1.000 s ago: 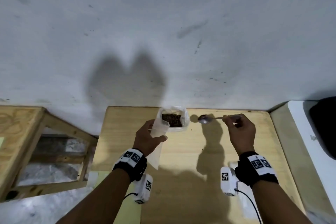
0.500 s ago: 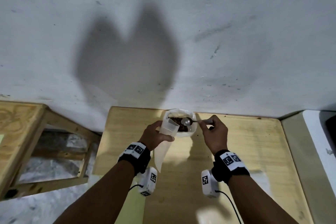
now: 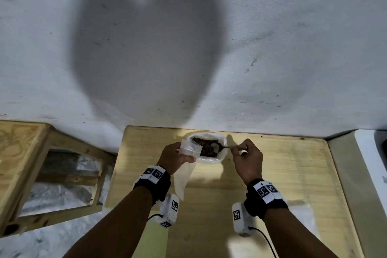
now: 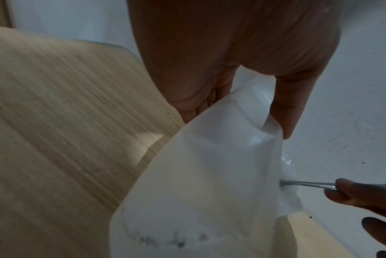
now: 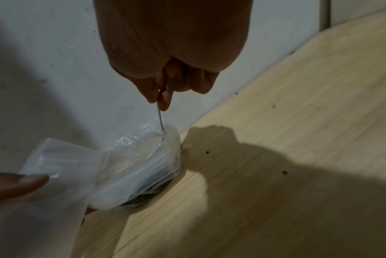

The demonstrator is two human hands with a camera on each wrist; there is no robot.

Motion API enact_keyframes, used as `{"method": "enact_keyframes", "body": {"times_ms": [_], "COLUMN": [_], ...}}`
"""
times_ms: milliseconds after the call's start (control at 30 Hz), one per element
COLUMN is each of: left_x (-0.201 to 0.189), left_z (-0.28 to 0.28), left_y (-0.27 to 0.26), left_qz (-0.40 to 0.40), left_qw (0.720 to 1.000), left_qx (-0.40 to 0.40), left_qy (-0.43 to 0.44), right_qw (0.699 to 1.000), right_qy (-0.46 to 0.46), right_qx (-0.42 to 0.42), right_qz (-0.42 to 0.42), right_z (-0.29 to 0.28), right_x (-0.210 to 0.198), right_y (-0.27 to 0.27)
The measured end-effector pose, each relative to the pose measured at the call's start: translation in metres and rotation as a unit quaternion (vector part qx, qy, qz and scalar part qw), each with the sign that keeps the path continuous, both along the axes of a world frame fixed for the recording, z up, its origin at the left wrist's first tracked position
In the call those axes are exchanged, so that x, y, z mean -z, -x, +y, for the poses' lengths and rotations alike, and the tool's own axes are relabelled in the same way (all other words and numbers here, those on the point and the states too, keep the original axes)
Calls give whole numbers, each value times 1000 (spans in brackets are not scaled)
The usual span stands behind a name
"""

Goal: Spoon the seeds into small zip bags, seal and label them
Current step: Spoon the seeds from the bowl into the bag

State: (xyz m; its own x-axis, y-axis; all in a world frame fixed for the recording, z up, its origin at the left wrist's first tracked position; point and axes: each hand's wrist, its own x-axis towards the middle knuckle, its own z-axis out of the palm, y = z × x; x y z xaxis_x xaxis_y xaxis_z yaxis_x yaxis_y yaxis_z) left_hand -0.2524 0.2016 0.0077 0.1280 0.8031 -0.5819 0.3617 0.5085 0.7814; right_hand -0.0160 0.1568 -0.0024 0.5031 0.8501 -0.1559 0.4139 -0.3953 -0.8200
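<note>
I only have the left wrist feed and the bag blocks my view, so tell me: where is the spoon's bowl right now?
Observer: The head view shows the spoon, pinched by the right hand, with its bowl down in the seeds inside the seed container.
Operator: Where is the bag relative to that container?
Observer: The left hand holds the zip bag with its top over the container's left rim.
Operator: Any spills?
Observer: The right wrist view shows a few dark specks on the table beside the container.

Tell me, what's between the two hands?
In the head view, the seed container sits between the left hand and right hand.
</note>
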Motion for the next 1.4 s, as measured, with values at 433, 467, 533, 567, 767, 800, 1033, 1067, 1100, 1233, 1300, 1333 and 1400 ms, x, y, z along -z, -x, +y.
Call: {"method": "enact_keyframes", "body": {"times_ms": [433,467,533,567,767,800,1033,1067,1100,1233,1300,1333,1400], "left_x": [8,9,9,10,9,8,2,0,0,-2,-2,-1,-1], "left_z": [5,5,6,7,9,10,9,9,9,9,9,9,10], "left_y": [-1,0,1,2,5,6,3,2,2,0,0,0,0], "left_qz": [28,28,33,36,40,41,34,30,26,16,18,19,22], "left_qw": [999,999,999,999,998,998,999,999,999,999,1000,999,999], "left_qx": [24,24,26,28,39,41,41,41,39,24,20,18,16], "left_qy": [3,2,0,-1,2,2,5,5,7,13,16,20,26], "right_qw": [979,975,969,966,955,956,957,959,962,982,986,985,981], "right_qy": [58,57,55,53,44,39,-32,-41,-48,-66,-72,-75,-82], "right_qx": [87,97,115,122,133,129,81,70,56,-48,-106,-132,-166], "right_qz": [178,189,211,222,261,259,278,273,263,168,110,86,55], "right_z": [6,6,5,4,-1,-2,-2,0,3,17,20,20,18], "right_x": [11,11,9,7,-4,-6,-29,-33,-37,-40,-42,-42,-45], "right_y": [25,23,19,16,-4,-8,-14,-11,-7,12,20,23,24]}}
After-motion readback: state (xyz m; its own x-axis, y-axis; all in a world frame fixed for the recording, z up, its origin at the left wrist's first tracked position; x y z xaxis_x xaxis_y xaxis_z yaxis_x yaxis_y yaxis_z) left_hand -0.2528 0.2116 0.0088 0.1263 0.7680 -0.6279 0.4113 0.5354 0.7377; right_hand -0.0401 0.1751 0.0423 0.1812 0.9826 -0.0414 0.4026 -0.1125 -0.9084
